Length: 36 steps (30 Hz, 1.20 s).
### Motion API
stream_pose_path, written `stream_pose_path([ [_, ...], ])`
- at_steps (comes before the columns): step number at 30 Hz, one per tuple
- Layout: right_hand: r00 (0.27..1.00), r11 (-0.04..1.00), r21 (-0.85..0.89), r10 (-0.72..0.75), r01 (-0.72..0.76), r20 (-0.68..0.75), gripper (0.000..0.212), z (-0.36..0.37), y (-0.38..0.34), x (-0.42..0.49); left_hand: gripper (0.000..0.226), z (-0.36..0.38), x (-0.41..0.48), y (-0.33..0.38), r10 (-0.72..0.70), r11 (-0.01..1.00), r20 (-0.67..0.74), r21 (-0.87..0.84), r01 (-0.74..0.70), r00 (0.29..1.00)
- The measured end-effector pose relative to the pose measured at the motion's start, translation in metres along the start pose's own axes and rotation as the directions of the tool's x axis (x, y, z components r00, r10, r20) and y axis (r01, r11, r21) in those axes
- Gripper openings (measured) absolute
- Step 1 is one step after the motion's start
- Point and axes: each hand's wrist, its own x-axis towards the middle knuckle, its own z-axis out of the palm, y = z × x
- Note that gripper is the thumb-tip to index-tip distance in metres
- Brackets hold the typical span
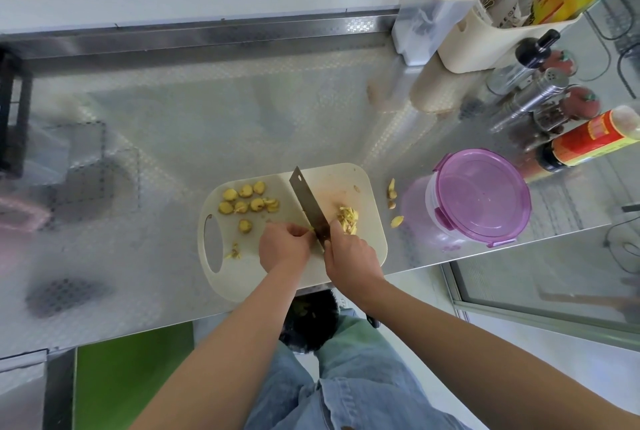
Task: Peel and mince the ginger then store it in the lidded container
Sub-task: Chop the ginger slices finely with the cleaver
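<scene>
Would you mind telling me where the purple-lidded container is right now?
In the head view, the purple-lidded container stands on the steel counter to the right of the cutting board, near the counter's front edge, just in front of the sauce bottle.

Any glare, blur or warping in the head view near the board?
Head view: cutting board, knife and ginger slices read sharp; the steel counter throws hazy reflections at left; wide-angle lens bows the counter's edges; bottles at right look soft.

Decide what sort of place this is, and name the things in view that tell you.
Most likely a kitchen, perhaps a commercial one: a stainless-steel counter, a cutting board with ginger slices and a cleaver, plus a sauce bottle and metal shaker at the right.
</scene>
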Motion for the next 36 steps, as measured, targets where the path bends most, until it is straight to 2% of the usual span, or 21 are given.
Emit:
stream_pose_path([
  [4,1.000,1.000,-0.018,-0.011,0.011,-0.006,0.010,0.002,0.002,0.001,0.012,0.000,0.000,0.000,0.009,1.000,0.001,0.008,-0.009,1.000],
  [11,1.000,1.000,0.023,0.009,-0.009,-0.012,0.003,-0.002,-0.009,0.015,0.012,0.001,-0.003,0.002,-0.024,0.999,-0.009,-0.021,0.024,1.000],
  [15,0.999,1.000,0.004,-0.004,0.004,-0.042,0.016,-0.003,-0.007,0.019,0.013,0.001,-0.003,0.002,-0.025,0.999,-0.019,-0.028,0.025,1.000],
  [20,0.995,0.998,0.062,0.007,-0.001,-0.095,0.029,-0.007,0.005,0.014,0.015,0.001,-0.002,0.002,-0.035,0.999,-0.010,-0.020,0.035,0.999],
  [24,0.995,0.996,0.064,-0.052,0.057,-0.080,0.022,-0.011,0.004,0.007,0.013,0.001,-0.002,0.003,-0.061,0.997,-0.026,-0.041,0.060,0.998],
  [36,0.999,0.999,0.028,-0.027,0.028,-0.034,0.016,-0.008,0.001,0.001,0.012,0.001,-0.004,0.003,-0.047,0.998,-0.013,-0.040,0.047,0.999],
])
